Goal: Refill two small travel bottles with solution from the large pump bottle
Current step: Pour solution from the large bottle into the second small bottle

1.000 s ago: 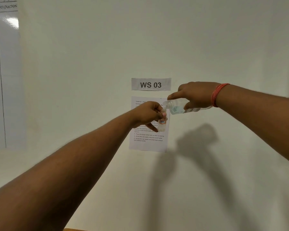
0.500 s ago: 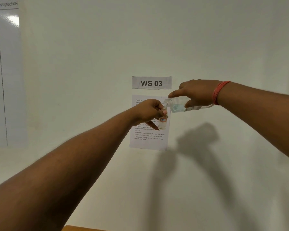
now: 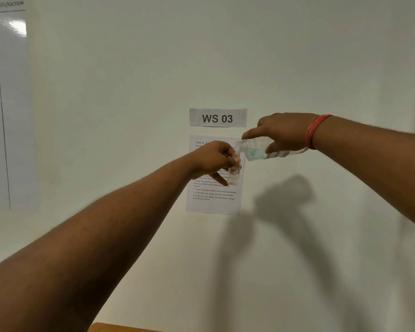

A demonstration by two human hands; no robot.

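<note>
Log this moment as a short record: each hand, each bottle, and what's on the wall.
left hand: grips small bottle, held upright
right hand: grips large bottle, forefinger stretched along its top
large bottle: tipped to about level, cap off, open neck just above the small bottle's mouth, clear liquid inside
flow: cannot tell if liquid is running
wrist: red band on the right
wall: sign reading WS 03, instruction sheet below it, behind the hands

A clear large bottle point(image 3: 259, 150) with pale blue solution is seen; a red wristband point(image 3: 315, 131) is worn; the wall point(image 3: 130, 92) is painted white.
</note>
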